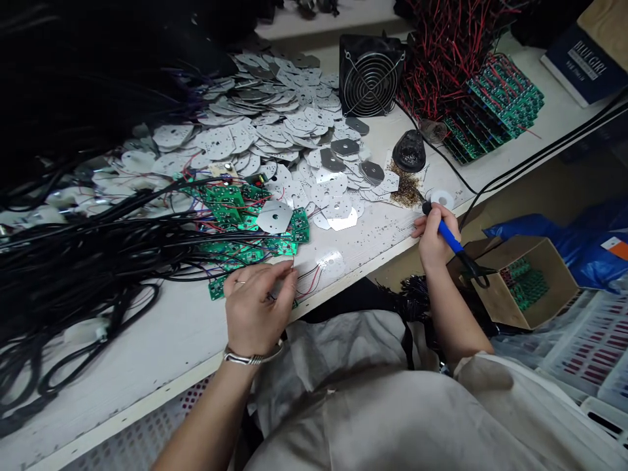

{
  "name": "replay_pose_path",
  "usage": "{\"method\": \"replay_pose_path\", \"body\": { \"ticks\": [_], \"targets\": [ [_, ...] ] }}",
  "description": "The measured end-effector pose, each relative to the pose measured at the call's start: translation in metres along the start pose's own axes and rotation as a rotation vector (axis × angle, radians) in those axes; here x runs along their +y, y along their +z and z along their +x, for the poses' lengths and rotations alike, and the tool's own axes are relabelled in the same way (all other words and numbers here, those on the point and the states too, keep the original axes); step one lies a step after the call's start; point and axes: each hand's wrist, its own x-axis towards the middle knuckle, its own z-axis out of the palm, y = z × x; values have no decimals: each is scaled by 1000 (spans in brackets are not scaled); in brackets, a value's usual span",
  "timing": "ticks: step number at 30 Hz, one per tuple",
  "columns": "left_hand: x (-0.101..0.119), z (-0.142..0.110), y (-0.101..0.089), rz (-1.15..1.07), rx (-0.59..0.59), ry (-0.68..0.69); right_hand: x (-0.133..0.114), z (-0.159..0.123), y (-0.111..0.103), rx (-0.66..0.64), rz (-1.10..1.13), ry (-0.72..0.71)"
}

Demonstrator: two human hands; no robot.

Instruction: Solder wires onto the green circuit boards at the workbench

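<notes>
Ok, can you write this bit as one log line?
left hand: by green circuit boards | right hand: holding blue-handled tool | beyond: black fan, pile of pale plates

Soldering iron [450, 237] in right grip [436, 241]

1. At 6 o'clock, a loose, creased, pale grey-beige garment [377, 418] is worn.
2. At 4 o'clock, the forearm is left bare beyond its sleeve [483, 373].
3. At 8 o'clock, the left hand [258, 304] is adorned by a thin ring [240, 282].
4. At 7 o'clock, its wrist is circled by a silver-coloured bracelet [252, 358].
</notes>
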Motion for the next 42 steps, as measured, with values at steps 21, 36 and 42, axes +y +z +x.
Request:
{"method": "replay_pose_path", "body": {
  "ticks": [21, 36, 42],
  "targets": [
    [15, 14, 8, 128, -11, 278, -27, -61, -7, -256, 328, -161],
    [4, 20, 16, -38, -330, 315, -25, -79, -4, -670, 462, 132],
    [3, 18, 14, -40, -311, 355, -33, -75, -5, -726, 362, 83]
  ]
}}
